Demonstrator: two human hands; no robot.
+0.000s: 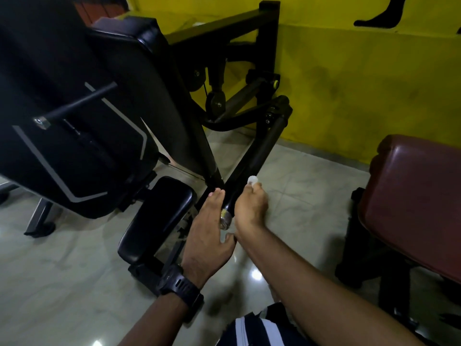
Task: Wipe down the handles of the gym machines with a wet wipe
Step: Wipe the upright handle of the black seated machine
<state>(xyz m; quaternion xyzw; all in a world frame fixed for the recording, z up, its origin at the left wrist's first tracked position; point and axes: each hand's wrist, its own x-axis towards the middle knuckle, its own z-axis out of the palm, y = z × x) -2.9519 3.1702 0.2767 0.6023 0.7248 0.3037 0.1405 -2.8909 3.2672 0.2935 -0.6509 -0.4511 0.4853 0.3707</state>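
A long black handle (pixel 259 151) of a gym machine slants from the upper right down to a chrome end cap (pixel 225 218) at centre. My left hand (pixel 207 236), with a black watch on the wrist, lies with straight fingers along the left side of the handle near its end, thumb spread below the cap. My right hand (pixel 250 207) is on the handle's right side and pinches a small white wet wipe (pixel 252 180), which shows above the fingers against the bar.
A large black padded backrest (pixel 99 96) fills the left, with a smaller black pad (pixel 154 216) below it. A maroon padded bench (pixel 411 196) stands at the right. A yellow wall (pixel 361 83) is behind, and glossy floor tiles (pixel 299 186) lie below.
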